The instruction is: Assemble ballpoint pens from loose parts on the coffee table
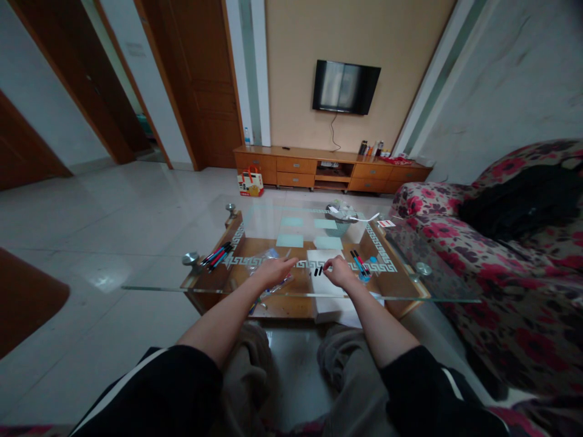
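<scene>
Over the glass coffee table [264, 291], my left hand [276, 271] is closed, with a thin pale stick-like piece showing at its fingertips; its kind is too small to tell. My right hand [337, 271] is pinched beside several small black caps [317, 271] on the glass; whatever is between its fingers is too small to name. To the left lies a bundle of pens [216, 256] in black, red and blue. Several more pens [359, 262] lie right of my right hand. Clear plastic wrapping [273, 290] shows around and below my left hand.
A white box [330, 308] sits under the glass near my right forearm. Toward the far side stands a basket [339, 226] with crumpled contents. Metal knobs [423, 269] mark the table's corners. The flowered sofa [523, 315] borders the right side; a TV cabinet [296, 173] stands beyond.
</scene>
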### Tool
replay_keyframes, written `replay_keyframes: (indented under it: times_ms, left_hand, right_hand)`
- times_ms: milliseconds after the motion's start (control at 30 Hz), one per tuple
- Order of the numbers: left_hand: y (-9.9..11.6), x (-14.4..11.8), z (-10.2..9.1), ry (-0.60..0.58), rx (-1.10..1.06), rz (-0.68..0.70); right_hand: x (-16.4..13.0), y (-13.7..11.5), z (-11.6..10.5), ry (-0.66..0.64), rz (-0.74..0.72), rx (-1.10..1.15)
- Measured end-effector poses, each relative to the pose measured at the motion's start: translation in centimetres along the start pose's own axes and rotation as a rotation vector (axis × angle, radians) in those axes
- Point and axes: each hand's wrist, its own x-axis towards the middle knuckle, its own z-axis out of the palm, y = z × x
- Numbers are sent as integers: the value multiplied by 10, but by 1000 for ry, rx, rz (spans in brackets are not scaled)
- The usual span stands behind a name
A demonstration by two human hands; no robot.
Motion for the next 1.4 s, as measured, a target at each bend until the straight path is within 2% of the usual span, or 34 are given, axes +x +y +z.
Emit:
replay_keyframes:
  times_ms: [267,467,600,833,1400]
  left_hand:
    - [1,0,-2,-7,14,-2]
    - [2,0,-3,-11,38,4]
    - [2,0,-4,-2,44,16]
    - [2,-1,-5,13,52,45]
    - [0,1,-3,20,79,66]
  right_hand:
    - [1,0,0,41,-13,1]
    - [4,-8,-10,251,-33,119]
    - [3,-21,-18,365,-126,205]
    - [-8,-45,-23,279,-389,304]
    - [-10,-46,-20,195,-445,322]
